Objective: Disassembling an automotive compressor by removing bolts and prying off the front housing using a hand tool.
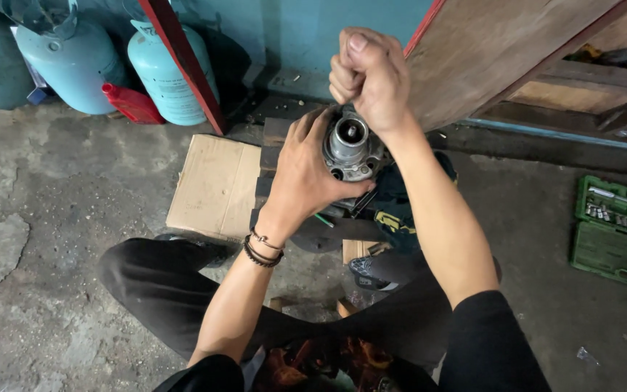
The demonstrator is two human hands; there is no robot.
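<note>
1. While the left hand (306, 174) cups the metal housing (351, 149) steady, the right hand (370, 76), fist clenched just above it, seems to be working something into its bore; I cannot tell what it holds.
2. Next likely needs firm bracing.
3. The housing is round, grey, hollow-centred, held over the wooden blocks (273, 145).

We're on a stained concrete floor (59, 189). Flat cardboard sheet (215, 185) lies centre frame, pale blue gas cylinders (165, 72) and a red canister (132, 104) upper left, open green socket set case (617, 232) at right edge.
</note>
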